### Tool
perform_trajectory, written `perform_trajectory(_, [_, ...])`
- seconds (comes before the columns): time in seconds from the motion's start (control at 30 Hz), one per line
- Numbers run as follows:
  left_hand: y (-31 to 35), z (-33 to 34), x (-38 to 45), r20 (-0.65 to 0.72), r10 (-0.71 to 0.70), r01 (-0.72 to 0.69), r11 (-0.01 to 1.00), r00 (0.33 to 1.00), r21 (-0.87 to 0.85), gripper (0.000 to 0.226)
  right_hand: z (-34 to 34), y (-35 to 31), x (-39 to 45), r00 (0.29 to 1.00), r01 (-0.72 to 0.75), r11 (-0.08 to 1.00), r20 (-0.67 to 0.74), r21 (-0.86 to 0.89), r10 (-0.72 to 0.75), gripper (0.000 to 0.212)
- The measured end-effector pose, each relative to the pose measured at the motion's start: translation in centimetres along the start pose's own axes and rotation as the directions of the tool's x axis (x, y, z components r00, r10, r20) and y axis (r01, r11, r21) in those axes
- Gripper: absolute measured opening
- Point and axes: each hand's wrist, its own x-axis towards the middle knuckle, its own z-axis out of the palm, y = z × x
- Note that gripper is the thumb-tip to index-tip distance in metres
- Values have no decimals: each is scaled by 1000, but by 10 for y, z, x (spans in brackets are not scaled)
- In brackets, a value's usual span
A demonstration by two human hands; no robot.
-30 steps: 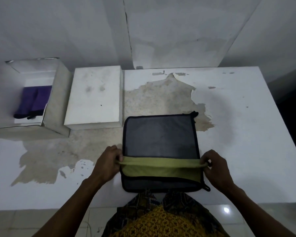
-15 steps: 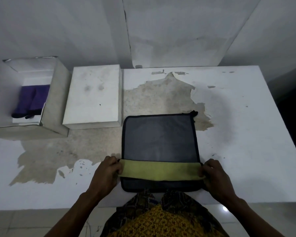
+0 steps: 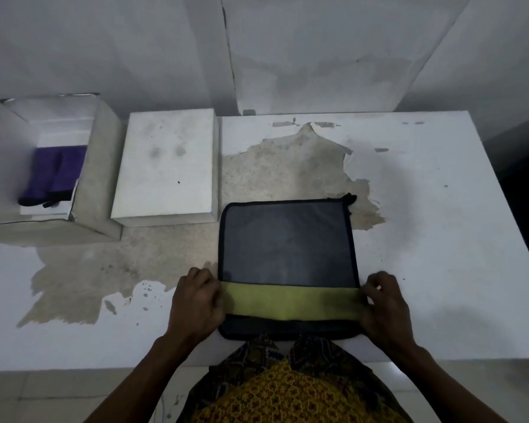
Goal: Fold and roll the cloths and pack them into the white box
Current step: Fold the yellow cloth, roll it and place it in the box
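A grey cloth (image 3: pixel 287 242) with black edging lies flat on the white table (image 3: pixel 440 239). Its near edge is folded into a yellow-green band (image 3: pixel 289 302). The left hand (image 3: pixel 196 303) and right hand (image 3: pixel 385 306) pinch the band's ends. At far left, an open white box (image 3: pixel 101 166) holds a purple cloth (image 3: pixel 54 175), with a closed white box (image 3: pixel 165 166) beside it.

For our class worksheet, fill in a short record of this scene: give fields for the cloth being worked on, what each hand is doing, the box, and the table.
cloth: grey cloth with black edging, flat on the table, its yellow-green underside turned up as a band across the near part
left hand: left hand holds the band's left end
right hand: right hand holds the band's right end
box: open white box at far left, purple cloth inside
lid: white lid beside the box
table: white table, paint worn away in the middle
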Motion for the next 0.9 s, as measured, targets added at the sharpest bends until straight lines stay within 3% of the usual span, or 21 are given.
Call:
perform_trajectory(0.13, [41,14,19,-16,71,-71,997,997,4,26,12,-30,19,998,67,998,8,3,-67,19])
perform_trajectory(0.3, [77,58,30,218,196,-196,980,956,-21,56,50,-59,27,962,144,990,235,8,-142,50])
perform_trajectory(0.4, [68,73,21,303,156,-190,978,940,87,66,69,-52,15,945,127,987,315,-102,-89,61])
perform_trajectory(0.47, [54,74,14,298,99,-153,974,949,165,71,71,-42,6,951,113,973,304,-202,-48,66])
perform_trajectory(0.63, [15,63,0,254,-1,-54,976,967,210,72,62,-25,-5,970,-10,965,231,-261,73,76])
perform_trajectory(0.9, [19,47,0,244,-20,-17,989,970,147,63,52,-20,-7,962,-81,956,228,-282,149,77])
